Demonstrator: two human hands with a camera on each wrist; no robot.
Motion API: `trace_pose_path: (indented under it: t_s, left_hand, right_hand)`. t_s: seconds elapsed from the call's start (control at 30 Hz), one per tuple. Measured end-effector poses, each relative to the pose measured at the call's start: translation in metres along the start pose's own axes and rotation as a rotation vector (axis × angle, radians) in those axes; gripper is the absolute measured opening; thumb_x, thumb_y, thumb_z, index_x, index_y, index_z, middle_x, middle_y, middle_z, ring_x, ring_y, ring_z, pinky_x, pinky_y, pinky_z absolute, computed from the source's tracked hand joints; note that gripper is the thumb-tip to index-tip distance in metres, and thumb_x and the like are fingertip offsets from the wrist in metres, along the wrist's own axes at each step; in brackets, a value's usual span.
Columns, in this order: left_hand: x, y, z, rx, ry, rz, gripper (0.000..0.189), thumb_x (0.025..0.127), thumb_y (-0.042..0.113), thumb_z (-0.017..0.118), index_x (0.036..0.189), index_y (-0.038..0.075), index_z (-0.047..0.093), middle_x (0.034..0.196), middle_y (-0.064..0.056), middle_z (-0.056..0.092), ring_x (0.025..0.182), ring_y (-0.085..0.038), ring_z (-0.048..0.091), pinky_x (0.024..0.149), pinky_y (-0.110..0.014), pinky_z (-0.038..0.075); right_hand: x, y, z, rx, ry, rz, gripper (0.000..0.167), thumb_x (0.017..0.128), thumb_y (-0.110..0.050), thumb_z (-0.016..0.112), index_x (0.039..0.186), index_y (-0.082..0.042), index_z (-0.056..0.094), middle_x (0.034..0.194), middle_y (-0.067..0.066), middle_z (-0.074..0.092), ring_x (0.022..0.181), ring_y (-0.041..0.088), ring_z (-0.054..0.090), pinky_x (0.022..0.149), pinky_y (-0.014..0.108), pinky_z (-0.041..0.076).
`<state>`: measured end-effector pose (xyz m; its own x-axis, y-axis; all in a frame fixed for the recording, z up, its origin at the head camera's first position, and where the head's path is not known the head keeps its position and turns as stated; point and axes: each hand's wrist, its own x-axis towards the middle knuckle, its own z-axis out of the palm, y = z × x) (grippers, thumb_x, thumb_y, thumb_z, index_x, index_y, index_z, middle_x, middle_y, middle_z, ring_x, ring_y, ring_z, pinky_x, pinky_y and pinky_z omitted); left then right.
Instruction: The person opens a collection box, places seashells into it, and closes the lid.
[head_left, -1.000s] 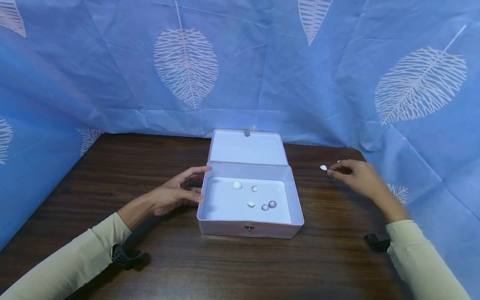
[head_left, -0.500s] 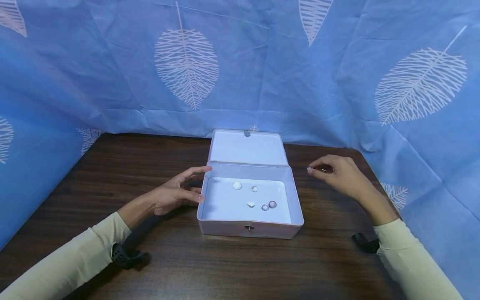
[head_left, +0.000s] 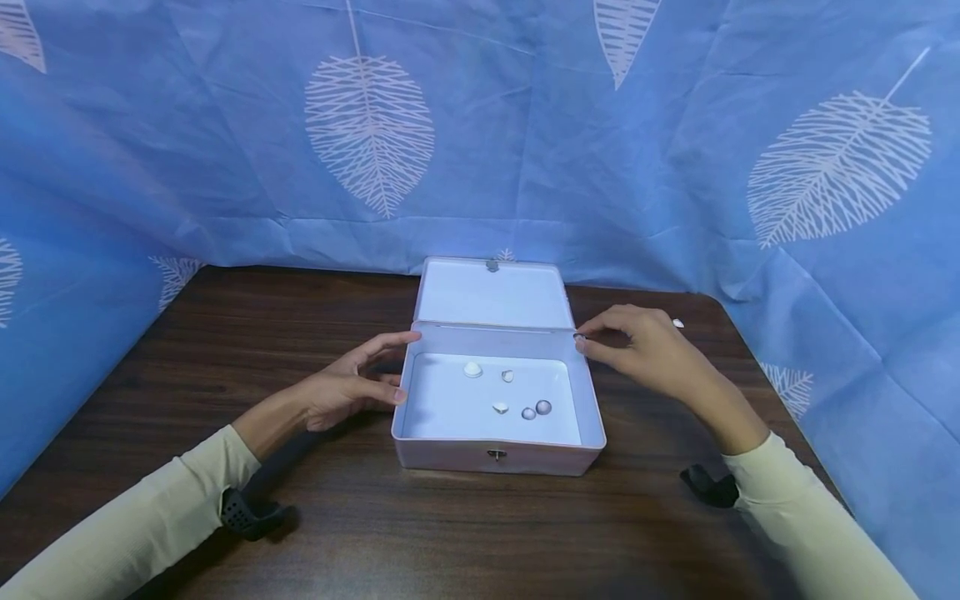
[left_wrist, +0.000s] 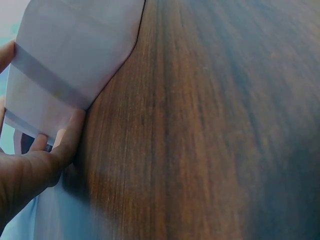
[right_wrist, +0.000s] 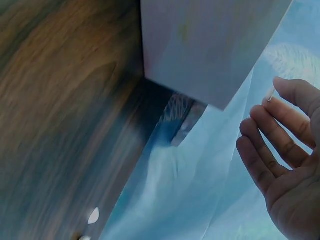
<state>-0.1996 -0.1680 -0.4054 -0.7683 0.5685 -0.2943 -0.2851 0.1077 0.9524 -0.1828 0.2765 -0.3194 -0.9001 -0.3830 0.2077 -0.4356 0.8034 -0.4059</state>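
An open pale pink tin box (head_left: 498, 457) stands mid-table in the head view. Several seashells lie on its floor, among them a white shell (head_left: 472, 369) and a purplish shell (head_left: 543, 407). My left hand (head_left: 352, 385) rests against the box's left side with spread fingers; the left wrist view has these fingers (left_wrist: 74, 131) on the outer wall. At the back right rim, my right hand (head_left: 648, 350) pinches a small seashell (right_wrist: 270, 94) between thumb and index finger. The other fingers (right_wrist: 255, 162) of that hand are loosely bent.
The lid (head_left: 495, 292) lies back behind the box. Farther right, a small white shell (head_left: 678, 323) sits on the dark wooden table (head_left: 480, 533). Two pale shells show low in the right wrist view, one a white shell (right_wrist: 93, 215). A blue leaf-print cloth (head_left: 480, 150) hangs behind.
My right hand has moved left from the table's right side to the box's rim, carrying the pinched seashell. My left hand and the box have stayed in place.
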Motion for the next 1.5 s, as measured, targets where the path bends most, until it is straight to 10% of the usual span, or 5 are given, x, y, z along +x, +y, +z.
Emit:
trace_pose_path:
  t_s: [0.4,0.77,1.5]
  left_hand:
    - [0.0,0.002,0.0,0.011,-0.01,0.013,0.097,0.098,0.008,0.084,0.178,0.028,0.033,0.189,-0.013,0.007,0.173,-0.051,0.019,0.127,-0.057,0.048]
    - [-0.001,0.001,0.0,0.018,-0.006,0.02,0.098,0.097,0.009,0.086,0.177,0.03,0.035,0.188,-0.014,0.007,0.17,-0.051,0.027,0.121,-0.05,0.053]
    - [-0.001,0.001,0.0,0.015,-0.005,0.02,0.098,0.097,0.008,0.086,0.178,0.029,0.034,0.187,-0.016,0.01,0.168,-0.051,0.03,0.115,-0.044,0.056]
  right_hand:
    - [0.015,-0.023,0.018,0.009,-0.068,-0.077,0.023,0.105,-0.022,0.082,0.125,-0.011,0.086,0.117,0.006,0.083,0.098,0.025,0.07,0.082,0.039,0.055]
    - [0.022,-0.029,0.029,0.03,-0.116,-0.128,0.026,0.107,-0.023,0.08,0.128,-0.009,0.084,0.121,0.007,0.085,0.113,0.033,0.076,0.093,0.055,0.061]
    - [0.01,-0.018,0.024,-0.011,-0.061,-0.108,0.027,0.104,-0.02,0.083,0.127,-0.005,0.084,0.117,0.01,0.083,0.104,0.028,0.075,0.085,0.047,0.062]
